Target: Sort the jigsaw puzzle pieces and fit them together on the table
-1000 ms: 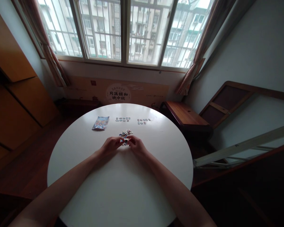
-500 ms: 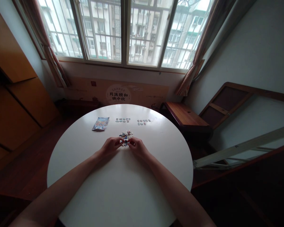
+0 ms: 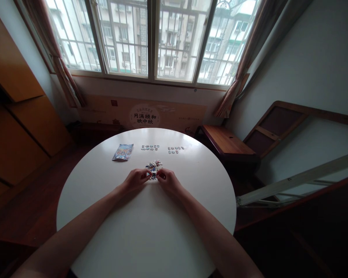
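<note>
My left hand and my right hand face each other over the white round table, thumbs and fingers pinched. Between their fingertips are small dark jigsaw pieces; which piece belongs to which hand is too small to tell. Just beyond the fingers lies a loose pile of jigsaw pieces in mixed colours, partly hidden by the hands. Farther back, one group of pieces is laid out in two rows, and a second such group sits to its right.
A colourful printed sheet or packet lies on the table to the left of the rows. Behind the table's right edge stands a low wooden bench. Wooden cabinets are on the left, and a barred window is ahead.
Both hands stay in almost the same place, with only a slight shift of the fingertips and the dark pieces between them. The view has moved very slightly.
</note>
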Demonstrator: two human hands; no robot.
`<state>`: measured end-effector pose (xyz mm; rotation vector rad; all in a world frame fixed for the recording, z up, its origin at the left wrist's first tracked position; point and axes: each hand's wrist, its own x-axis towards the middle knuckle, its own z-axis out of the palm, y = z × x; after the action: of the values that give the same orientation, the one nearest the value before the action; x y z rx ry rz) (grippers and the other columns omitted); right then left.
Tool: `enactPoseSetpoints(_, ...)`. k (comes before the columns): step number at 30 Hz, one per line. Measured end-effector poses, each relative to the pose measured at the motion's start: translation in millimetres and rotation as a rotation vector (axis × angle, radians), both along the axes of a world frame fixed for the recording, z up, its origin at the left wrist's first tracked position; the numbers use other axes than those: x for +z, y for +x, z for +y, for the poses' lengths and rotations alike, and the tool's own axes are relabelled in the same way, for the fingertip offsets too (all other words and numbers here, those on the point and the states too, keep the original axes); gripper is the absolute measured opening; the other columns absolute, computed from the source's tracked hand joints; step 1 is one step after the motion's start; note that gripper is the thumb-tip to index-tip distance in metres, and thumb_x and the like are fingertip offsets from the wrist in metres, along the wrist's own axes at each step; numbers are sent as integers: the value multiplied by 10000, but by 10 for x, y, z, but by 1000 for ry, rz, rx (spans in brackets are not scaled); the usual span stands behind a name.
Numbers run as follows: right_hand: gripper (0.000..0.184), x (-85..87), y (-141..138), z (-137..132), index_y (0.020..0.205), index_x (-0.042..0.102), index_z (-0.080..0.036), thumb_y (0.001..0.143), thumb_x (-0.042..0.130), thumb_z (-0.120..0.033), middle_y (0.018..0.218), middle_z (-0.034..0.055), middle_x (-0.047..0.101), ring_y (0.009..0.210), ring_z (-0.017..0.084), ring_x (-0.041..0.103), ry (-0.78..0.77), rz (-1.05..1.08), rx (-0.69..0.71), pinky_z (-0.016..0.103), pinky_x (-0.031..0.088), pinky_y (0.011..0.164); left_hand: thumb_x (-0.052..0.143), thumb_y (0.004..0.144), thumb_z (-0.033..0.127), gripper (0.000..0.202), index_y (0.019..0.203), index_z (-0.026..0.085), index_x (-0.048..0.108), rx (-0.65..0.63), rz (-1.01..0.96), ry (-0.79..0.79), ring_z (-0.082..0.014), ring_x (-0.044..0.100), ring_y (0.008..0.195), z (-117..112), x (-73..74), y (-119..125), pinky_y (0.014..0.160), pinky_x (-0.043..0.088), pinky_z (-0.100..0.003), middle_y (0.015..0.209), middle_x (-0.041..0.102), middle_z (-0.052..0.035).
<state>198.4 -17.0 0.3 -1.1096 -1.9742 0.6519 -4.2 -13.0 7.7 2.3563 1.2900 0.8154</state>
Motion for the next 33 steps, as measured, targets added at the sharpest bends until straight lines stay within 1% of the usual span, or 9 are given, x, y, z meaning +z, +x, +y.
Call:
enactPoseSetpoints(7, 88, 9, -4, -2, 778, 645, -164, 769, 561, -186, 723, -2, 622, 652, 111, 529, 8, -32, 7, 210, 402, 635, 552, 819, 320, 219, 879, 173, 703, -31, 10, -1, -87, 516, 552, 5, -19, -12, 571, 364, -177, 614, 619, 10)
enactPoseSetpoints(13, 85, 10, 4, 2, 779, 643, -161, 764, 560, -171, 725, 0, 619, 658, 111, 526, 7, -32, 31, 208, 398, 636, 551, 823, 300, 203, 882, 176, 702, -57, 11, 13, -81, 520, 554, 10, -18, -22, 569, 359, -172, 620, 618, 16)
enactPoseSetpoints(22, 69, -23, 14, 19, 776, 634, -164, 764, 567, -170, 711, -1, 605, 653, 111, 515, 25, -15, 49, 209, 389, 625, 557, 829, 304, 209, 897, 169, 702, -47, 22, 28, -83, 529, 553, 17, -36, -18, 573, 367, -171, 623, 625, 14)
enactPoseSetpoints(33, 63, 2, 19, 9, 768, 627, -165, 753, 567, -156, 714, -1, 602, 653, 112, 513, 18, -18, 55, 210, 390, 622, 556, 830, 300, 212, 879, 160, 707, -61, 28, 36, -83, 527, 562, 17, -33, -19, 566, 364, -163, 626, 630, 5)
